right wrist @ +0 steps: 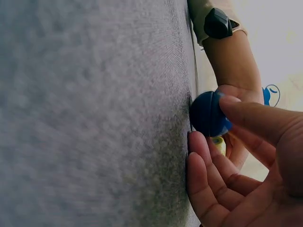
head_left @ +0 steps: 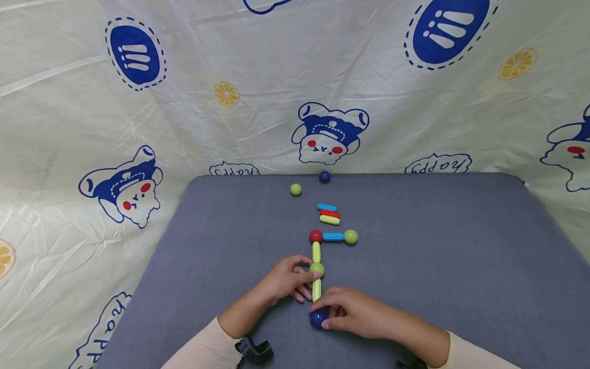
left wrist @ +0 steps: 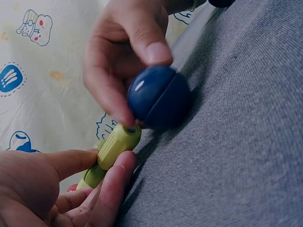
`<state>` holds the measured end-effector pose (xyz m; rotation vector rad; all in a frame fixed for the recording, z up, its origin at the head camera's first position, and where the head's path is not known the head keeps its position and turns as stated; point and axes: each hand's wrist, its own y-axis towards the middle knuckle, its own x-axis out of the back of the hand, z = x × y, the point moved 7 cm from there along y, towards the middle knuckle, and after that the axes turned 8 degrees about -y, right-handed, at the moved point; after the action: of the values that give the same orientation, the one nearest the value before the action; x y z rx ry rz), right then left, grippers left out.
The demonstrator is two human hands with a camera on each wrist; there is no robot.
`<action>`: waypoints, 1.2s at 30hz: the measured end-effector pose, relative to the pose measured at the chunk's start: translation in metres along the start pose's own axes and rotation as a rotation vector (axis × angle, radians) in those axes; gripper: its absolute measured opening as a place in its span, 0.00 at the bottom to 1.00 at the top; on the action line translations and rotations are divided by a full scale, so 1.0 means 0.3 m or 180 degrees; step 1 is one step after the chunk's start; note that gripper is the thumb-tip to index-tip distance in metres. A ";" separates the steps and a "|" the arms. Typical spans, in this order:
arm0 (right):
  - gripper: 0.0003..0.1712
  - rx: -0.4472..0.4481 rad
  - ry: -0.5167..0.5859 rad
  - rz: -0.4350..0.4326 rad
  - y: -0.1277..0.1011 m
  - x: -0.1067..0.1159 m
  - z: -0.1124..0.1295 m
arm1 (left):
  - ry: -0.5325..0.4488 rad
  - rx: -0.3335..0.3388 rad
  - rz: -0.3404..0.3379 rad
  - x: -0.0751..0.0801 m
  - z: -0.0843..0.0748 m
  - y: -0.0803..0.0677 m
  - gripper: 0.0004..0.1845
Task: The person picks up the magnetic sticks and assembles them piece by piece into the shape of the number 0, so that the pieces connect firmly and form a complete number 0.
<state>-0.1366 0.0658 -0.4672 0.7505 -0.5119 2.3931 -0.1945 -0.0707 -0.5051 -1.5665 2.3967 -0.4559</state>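
Ball (head_left: 317, 319) at stick's (head_left: 316, 290) near end

The printed cloth backdrop (head_left: 276, 118) bears upside-down speech bubbles reading "happy" (head_left: 438, 164).

A glossy dark-blue ball (head_left: 317, 319) lay on the grey tabletop (head_left: 461, 256), at the near end of a yellow-green rod (head_left: 316, 289) lying flat below a green ball (head_left: 316, 269).

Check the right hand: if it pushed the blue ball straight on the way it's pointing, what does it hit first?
Most likely the near end of the yellow-green stick. The right hand pinches the blue ball right at that tip, while the left hand steadies the stick. Whether ball and tip already touch is unclear.
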 end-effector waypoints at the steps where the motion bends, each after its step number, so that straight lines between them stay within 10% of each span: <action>1: 0.17 -0.0016 -0.0003 -0.0016 0.004 0.002 -0.002 | 0.0000 0.0002 -0.0003 0.000 0.001 0.000 0.20; 36: 0.23 0.0022 -0.0036 -0.0070 0.015 0.026 -0.009 | 0.0043 -0.0028 -0.0004 0.000 0.000 0.003 0.20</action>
<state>-0.1458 0.0669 -0.4652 0.7692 -0.4975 2.3728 -0.1951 -0.0704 -0.5053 -1.5735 2.4112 -0.4582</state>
